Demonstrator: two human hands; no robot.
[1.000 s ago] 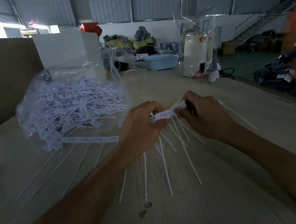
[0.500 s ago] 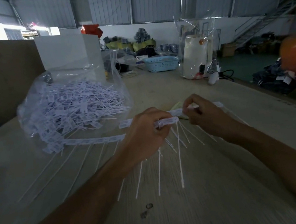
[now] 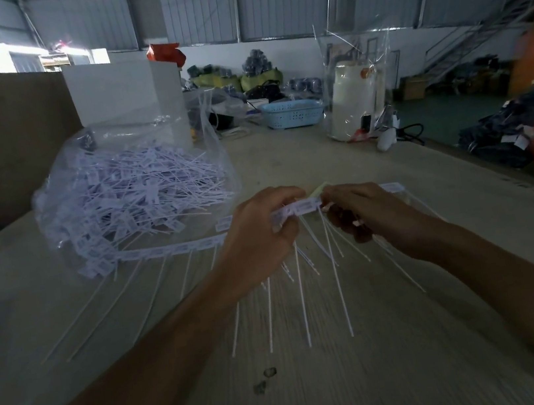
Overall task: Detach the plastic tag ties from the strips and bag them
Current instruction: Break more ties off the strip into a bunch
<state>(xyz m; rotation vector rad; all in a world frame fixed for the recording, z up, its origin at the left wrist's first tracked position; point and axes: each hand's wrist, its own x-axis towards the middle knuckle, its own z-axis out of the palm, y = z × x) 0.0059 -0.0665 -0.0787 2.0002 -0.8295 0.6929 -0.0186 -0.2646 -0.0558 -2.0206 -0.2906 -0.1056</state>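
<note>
Snapping ties off the strip

Both hands, left hand (image 3: 262, 229) and right hand (image 3: 360, 212), pinched the strip (image 3: 304, 206) close together; short, sharp twists would free ties cleanly for the bag (image 3: 131, 188).

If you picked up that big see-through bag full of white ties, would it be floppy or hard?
Probably floppy: the clear bag is thin, crinkled film slumping around the loose ties. It likely feels light, since the ties look like slim plastic. They would probably shift and slide about inside, as they lie in a jumbled heap.
</note>
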